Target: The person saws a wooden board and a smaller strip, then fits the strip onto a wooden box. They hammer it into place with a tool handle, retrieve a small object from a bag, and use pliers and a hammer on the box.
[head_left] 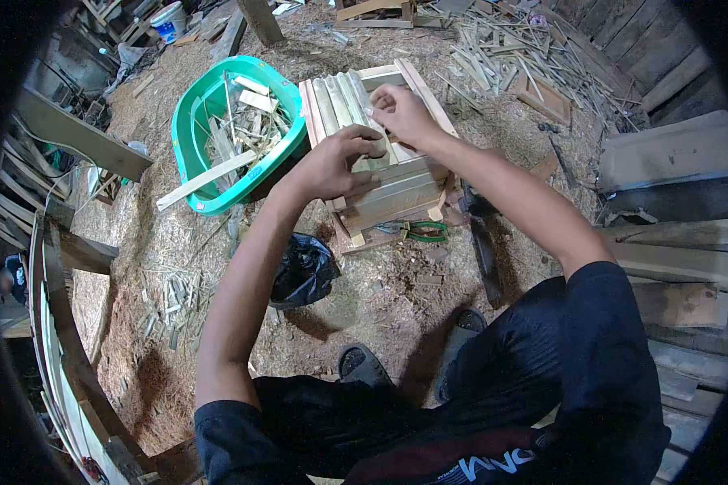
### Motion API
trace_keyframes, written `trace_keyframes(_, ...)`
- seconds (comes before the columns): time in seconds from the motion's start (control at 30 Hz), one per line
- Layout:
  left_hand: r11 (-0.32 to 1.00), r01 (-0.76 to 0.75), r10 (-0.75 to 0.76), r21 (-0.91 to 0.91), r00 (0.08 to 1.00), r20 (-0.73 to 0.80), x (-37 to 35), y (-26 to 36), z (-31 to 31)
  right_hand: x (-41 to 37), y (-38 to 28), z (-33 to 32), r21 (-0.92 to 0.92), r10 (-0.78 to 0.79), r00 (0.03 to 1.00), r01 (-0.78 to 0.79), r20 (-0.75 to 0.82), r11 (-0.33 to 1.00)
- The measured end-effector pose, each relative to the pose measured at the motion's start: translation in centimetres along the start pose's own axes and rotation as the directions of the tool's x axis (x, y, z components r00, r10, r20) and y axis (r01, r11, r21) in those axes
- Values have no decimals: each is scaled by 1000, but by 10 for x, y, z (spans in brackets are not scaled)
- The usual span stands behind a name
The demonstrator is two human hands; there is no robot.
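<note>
A wooden crate-like box [392,212] stands on the ground before me, with pale wooden slats [329,105] lying side by side across part of its top. My left hand [336,166] is at the box's near left edge, fingers and thumb curled around the near end of a wooden slat [370,164]. Farther back on the top, my right hand [404,115] has its fingertips pinched together beside the slats. What lies between those fingertips is too small to make out. Pliers [416,231] with green handles lie at the box's near foot.
A green plastic tub [184,133] full of wood scraps stands left of the box. Near my feet sit a black plastic bag [306,271] and a long dark tool [484,250]. Scrap sticks [501,56] pile up at the back right; boards [671,271] are stacked along the right.
</note>
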State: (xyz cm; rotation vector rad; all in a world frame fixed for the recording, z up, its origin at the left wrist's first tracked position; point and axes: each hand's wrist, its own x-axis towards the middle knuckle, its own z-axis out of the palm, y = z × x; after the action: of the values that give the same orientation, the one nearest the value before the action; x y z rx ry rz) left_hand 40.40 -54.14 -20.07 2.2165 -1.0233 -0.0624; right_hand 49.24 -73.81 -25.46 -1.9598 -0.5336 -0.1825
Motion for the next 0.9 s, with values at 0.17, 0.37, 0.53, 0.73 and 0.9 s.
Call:
trace_keyframes(0.17, 998, 55, -55, 34, 998, 14, -2, 10, 2, -5, -7, 1, -112, -90, 995, 85, -45, 990)
trace_keyframes(0.37, 995, -6, 9, 95, 999, -37, -4, 5, 4, -3, -1, -17, -51, -223, 967, 231, 127, 972)
trace_keyframes(0.53, 998, -8, 13, 64, 997, -71, -4, 2, 5, -9, -2, -16, -8, -48, 993, 50, 107, 999)
trace_keyframes(0.73, 998, 7, -2, 55, 996, -91, -5, 2, 8, -3, 7, -10, 213, 193, 959, -237, 208, 948)
trace_keyframes(0.9, 999, -4, 7, 43, 996, -89, -5, 4, 6, 2, 14, -9, -41, 129, 957, -123, 258, 992)
